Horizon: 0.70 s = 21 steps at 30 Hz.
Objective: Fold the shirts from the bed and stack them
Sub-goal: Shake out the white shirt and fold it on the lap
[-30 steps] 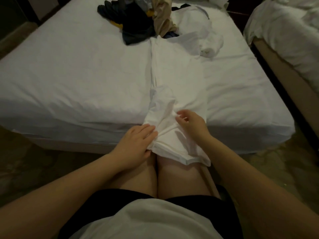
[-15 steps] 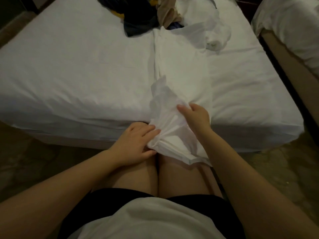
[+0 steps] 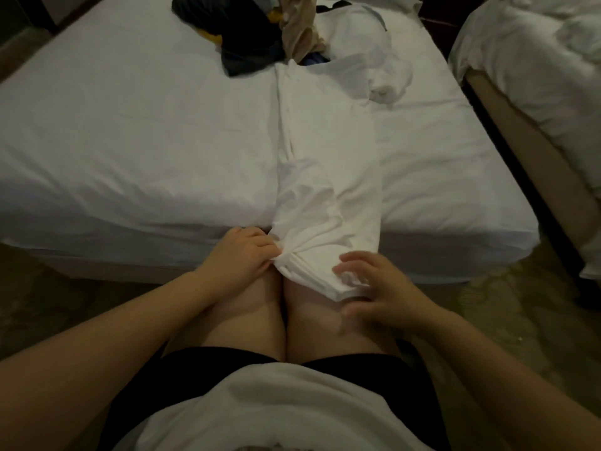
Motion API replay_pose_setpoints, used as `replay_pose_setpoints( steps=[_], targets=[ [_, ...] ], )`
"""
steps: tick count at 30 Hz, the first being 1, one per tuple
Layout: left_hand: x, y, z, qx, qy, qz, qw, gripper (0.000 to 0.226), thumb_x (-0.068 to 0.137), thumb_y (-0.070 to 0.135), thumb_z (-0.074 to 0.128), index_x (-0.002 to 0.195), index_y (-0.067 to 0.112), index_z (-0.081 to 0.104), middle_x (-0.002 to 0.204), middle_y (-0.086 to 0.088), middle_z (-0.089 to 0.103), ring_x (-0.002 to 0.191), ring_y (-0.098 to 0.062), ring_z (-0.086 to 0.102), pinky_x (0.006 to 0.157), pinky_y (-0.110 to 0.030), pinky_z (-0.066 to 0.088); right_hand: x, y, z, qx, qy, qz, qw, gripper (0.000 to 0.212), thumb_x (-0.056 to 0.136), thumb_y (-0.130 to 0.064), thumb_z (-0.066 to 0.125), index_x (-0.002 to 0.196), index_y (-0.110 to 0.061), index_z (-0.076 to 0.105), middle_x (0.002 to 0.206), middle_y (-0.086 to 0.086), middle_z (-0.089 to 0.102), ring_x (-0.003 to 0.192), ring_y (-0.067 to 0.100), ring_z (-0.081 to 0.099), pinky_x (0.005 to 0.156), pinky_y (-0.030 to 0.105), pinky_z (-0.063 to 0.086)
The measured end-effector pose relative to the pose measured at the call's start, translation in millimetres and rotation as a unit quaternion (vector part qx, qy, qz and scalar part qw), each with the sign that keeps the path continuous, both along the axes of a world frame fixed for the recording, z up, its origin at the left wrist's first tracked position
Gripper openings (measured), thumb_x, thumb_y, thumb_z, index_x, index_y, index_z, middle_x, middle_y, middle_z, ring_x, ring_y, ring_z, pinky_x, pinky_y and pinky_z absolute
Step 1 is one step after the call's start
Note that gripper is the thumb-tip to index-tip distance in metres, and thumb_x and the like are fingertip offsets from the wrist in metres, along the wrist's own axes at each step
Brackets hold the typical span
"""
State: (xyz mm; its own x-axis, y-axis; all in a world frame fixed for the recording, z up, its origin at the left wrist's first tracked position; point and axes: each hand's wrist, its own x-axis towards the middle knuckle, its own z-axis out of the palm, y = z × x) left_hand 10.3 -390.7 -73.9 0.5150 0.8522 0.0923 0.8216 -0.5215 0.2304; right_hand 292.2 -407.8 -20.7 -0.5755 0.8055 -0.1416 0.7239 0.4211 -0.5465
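Lying as a narrow strip down the bed (image 3: 130,131) — rumpled end draped onto the knees (image 3: 260,297) — the white shirt (image 3: 328,151) is pinched by the left hand (image 3: 240,255); right hand (image 3: 383,288) rests spread-fingered on its hem.

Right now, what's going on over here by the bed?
A person sitting at the edge of the bed is partway through folding a white shirt. It lies as a long strip on the sheet, with its hem hanging over the edge onto their knees. The left hand grips the bunched left corner of the hem, and the right hand is spread at the right corner. A pile of unfolded clothes sits at the far end.
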Motion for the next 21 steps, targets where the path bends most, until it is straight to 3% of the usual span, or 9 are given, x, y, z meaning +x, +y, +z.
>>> replay_pose_setpoints(
  steps=[2,4,6,7,10,13,16,18,21],
  targets=[
    [-6,-2,1,-0.003,0.004,-0.011,1.000,0.023,0.081,0.026,0.049,0.084,0.020,0.071,0.089,0.000,0.072,0.085,-0.022,0.066,0.073,-0.035,0.053,3,-12,-5,-0.019,-0.002,-0.002,1.000,0.061,0.061,-0.065,0.063,0.119,-0.050,0.047,0.135,-0.024,0.033,0.128,-0.001,0.030,0.104,0.021,0.028],
    [-11,-4,6,-0.001,0.020,-0.020,1.000,0.021,0.077,0.024,0.049,0.081,0.019,0.068,0.088,-0.001,0.071,0.084,-0.022,0.066,0.071,-0.031,0.051,-1,-19,-9,0.006,0.029,-0.045,0.999,0.042,0.073,-0.051,0.069,0.113,-0.041,0.059,0.134,-0.019,0.042,0.127,0.006,0.038,0.104,0.030,0.035],
    [-11,-6,14,0.010,0.042,-0.028,0.999,0.019,0.072,0.021,0.047,0.074,0.017,0.065,0.080,-0.003,0.068,0.076,-0.023,0.065,0.063,-0.029,0.050,-8,-19,-10,0.095,0.033,-0.065,0.993,0.026,0.082,-0.039,0.064,0.101,-0.022,0.070,0.123,-0.005,0.059,0.113,0.018,0.054,0.094,0.035,0.046],
    [-11,-7,19,0.010,0.051,-0.032,0.998,0.018,0.070,0.020,0.045,0.071,0.016,0.063,0.075,-0.004,0.066,0.071,-0.024,0.064,0.058,-0.028,0.049,-11,-19,-10,0.140,0.020,-0.058,0.988,0.029,0.085,-0.037,0.058,0.096,-0.014,0.071,0.113,0.002,0.065,0.103,0.023,0.060,0.086,0.034,0.049],
    [-11,-13,32,0.024,0.061,-0.044,0.997,0.015,0.068,0.021,0.045,0.067,0.016,0.059,0.068,-0.006,0.061,0.061,-0.023,0.060,0.050,-0.024,0.044,-18,-22,-3,0.212,-0.005,-0.051,0.976,0.041,0.089,-0.036,0.038,0.086,-0.006,0.065,0.087,0.011,0.068,0.078,0.032,0.062,0.067,0.027,0.039],
    [-11,-20,48,0.018,0.057,-0.067,0.996,0.005,0.067,0.018,0.057,0.072,0.016,0.058,0.076,-0.007,0.061,0.068,-0.025,0.061,0.054,-0.028,0.049,-12,-30,15,0.237,0.009,-0.053,0.970,0.044,0.088,-0.040,0.033,0.080,-0.008,0.062,0.078,0.011,0.066,0.072,0.032,0.059,0.061,0.025,0.027],
    [-8,-31,64,0.005,0.094,-0.103,0.990,0.007,0.078,0.022,0.056,0.077,0.015,0.056,0.084,-0.006,0.061,0.077,-0.025,0.060,0.063,-0.028,0.046,-5,-39,30,0.235,0.007,-0.024,0.972,0.038,0.087,-0.047,0.031,0.070,-0.018,0.049,0.070,0.006,0.063,0.065,0.028,0.056,0.051,0.026,0.023],
    [-4,-38,73,0.001,0.123,-0.113,0.986,0.010,0.090,0.019,0.050,0.087,0.012,0.057,0.094,-0.008,0.060,0.087,-0.025,0.057,0.070,-0.028,0.039,-2,-46,39,0.237,0.005,-0.010,0.972,0.028,0.087,-0.048,0.034,0.069,-0.026,0.036,0.063,0.002,0.058,0.059,0.021,0.050,0.048,0.022,0.016],
    [2,-41,88,-0.054,0.169,-0.111,0.978,0.013,0.097,0.015,0.043,0.095,0.010,0.054,0.101,-0.008,0.056,0.094,-0.024,0.053,0.067,-0.023,0.025,-1,-52,50,0.220,0.004,-0.010,0.975,0.032,0.088,-0.049,0.039,0.068,-0.026,0.030,0.057,-0.006,0.047,0.060,0.019,0.043,0.053,0.025,0.018]
  ],
)
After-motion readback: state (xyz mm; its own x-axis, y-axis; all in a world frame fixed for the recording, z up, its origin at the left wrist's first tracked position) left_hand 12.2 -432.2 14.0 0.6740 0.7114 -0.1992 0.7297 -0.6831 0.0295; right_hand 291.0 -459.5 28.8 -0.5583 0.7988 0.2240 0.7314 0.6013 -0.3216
